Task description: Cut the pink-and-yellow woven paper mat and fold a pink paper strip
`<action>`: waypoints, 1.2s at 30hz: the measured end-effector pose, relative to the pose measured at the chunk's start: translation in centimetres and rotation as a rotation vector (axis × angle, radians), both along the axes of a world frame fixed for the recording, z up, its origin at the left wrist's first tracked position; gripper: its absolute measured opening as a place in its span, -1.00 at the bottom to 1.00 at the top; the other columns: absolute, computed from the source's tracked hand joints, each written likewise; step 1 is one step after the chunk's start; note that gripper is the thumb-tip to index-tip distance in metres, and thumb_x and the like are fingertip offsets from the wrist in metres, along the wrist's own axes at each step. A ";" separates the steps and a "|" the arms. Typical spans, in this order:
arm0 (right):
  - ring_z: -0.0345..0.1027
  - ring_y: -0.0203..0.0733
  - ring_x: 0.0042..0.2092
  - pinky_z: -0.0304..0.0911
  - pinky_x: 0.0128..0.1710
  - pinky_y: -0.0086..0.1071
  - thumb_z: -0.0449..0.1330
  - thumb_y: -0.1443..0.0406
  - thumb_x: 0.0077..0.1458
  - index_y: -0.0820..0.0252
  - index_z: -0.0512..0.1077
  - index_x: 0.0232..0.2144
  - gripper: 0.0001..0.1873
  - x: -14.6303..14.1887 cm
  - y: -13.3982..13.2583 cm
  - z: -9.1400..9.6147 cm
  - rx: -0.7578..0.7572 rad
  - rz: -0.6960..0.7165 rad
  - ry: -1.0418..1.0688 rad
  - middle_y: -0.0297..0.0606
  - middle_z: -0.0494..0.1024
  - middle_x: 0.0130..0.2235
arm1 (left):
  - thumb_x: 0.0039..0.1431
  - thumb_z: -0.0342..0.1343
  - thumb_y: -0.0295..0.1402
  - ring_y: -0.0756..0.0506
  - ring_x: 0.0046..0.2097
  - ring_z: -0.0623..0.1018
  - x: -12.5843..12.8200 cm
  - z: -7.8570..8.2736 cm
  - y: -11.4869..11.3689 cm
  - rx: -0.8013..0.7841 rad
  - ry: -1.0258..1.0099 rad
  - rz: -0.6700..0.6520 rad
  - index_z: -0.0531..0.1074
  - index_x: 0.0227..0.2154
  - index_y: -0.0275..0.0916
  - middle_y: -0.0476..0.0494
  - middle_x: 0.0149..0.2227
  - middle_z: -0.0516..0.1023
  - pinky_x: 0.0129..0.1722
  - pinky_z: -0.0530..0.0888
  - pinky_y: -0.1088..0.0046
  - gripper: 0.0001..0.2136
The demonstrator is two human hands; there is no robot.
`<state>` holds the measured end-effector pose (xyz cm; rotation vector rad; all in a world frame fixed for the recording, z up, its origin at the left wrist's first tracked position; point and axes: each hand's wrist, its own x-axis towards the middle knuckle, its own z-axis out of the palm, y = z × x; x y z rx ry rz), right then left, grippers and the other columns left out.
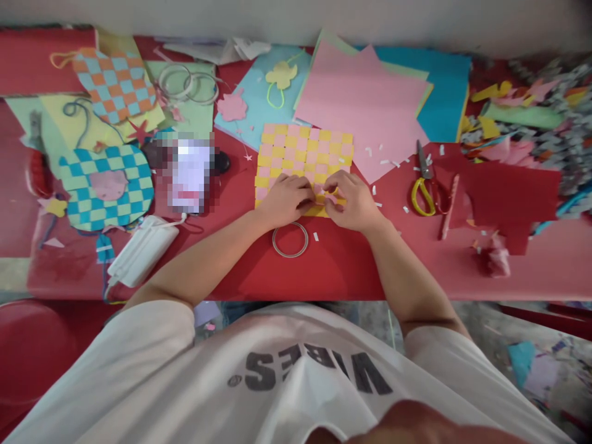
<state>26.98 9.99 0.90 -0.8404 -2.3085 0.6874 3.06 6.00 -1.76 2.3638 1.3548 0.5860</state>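
A pink-and-yellow checked woven paper mat (303, 148) lies flat on the red table in front of me. On its lower left part rests my left hand (289, 200), fingers curled down together at the mat's near edge. My right hand (350, 198) is closed in a pinch over the mat's lower right, at the end of a pink paper strip (320, 190). The fingertips nearly meet and partly hide the strips between them. Just below the mat lies a thin ring (290, 239), with a small white scrap (316, 237) beside it.
Yellow-handled scissors (423, 185) and a pink stick (449, 206) lie at right, near red paper (513, 194). Pink sheets (356, 98) are stacked behind. At left are a blurred-out phone (190, 176), a white power bank (143, 250) and two woven paper pieces (115, 86).
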 end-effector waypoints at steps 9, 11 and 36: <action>0.30 0.40 0.34 0.26 0.27 0.31 0.46 0.22 0.09 -0.03 0.26 0.28 -0.23 -0.1 -0.5 0.5 -0.052 0.058 -0.259 0.01 0.44 0.29 | 0.41 0.18 -0.25 -0.23 0.03 0.62 0.1 0.6 0.0 -0.060 -0.064 0.014 0.67 -0.12 -0.11 -0.16 0.00 0.67 0.15 0.37 0.04 -0.83; 0.27 0.42 0.36 0.21 0.30 0.33 0.45 0.22 0.11 -0.04 0.25 0.30 -0.23 -0.1 -0.5 0.6 -0.043 0.052 -0.266 0.00 0.42 0.31 | 0.41 0.19 -0.23 -0.23 0.02 0.62 0.1 0.7 -0.1 -0.069 -0.069 0.019 0.67 -0.11 -0.11 -0.16 0.01 0.67 0.15 0.37 0.04 -0.82; 0.44 0.26 0.16 0.23 0.20 0.25 0.34 0.38 -0.01 0.05 0.50 -0.44 -0.88 -0.2 -0.3 -0.1 0.015 0.120 -0.212 -0.21 0.62 0.09 | 0.35 0.15 -0.32 -0.25 0.00 0.61 0.1 0.6 0.1 -0.027 -0.043 0.015 0.67 -0.24 -0.14 -0.16 -0.08 0.69 0.06 0.35 0.02 -0.82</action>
